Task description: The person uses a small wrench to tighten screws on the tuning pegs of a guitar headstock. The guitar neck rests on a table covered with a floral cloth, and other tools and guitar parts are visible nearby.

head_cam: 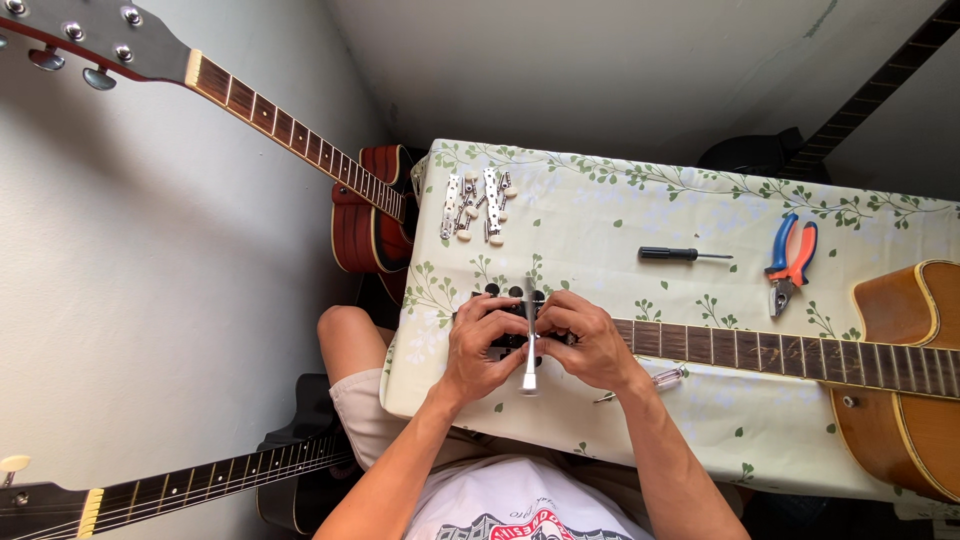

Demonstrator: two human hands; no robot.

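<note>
A table (600, 215) draped in a pale cloth printed with green leaves fills most of the room's middle, and across it lies an acoustic guitar (900, 370), its amber body off to the right and its dark fretted neck (760, 348) running left toward the seated person. Three more guitars lean about: a red-brown one (365, 210) against the wall at the table's far left corner, its neck stretching up and away, a dark one (200, 480) low on the left, and another neck (870, 85) in the far right corner. At the headstock (512, 320) both hands meet. The left hand (482, 345) is curled closed around the headstock's edge, and the right hand (590, 345) is likewise closed over it on the neck side; between them stands a slim metal tuner strip (530, 345), white-tipped at its near end, though which fingers actually pinch it I cannot tell. Judging by how things lie, the work is mid-way: two tuner sets (478, 208) with cream knobs rest untouched near the table's far left corner. Orange-and-blue pliers (790, 258) and a black-handled screwdriver (685, 255) lie idle beyond the neck, and a clear-handled screwdriver (655, 380) sits just beside the right wrist.
</note>
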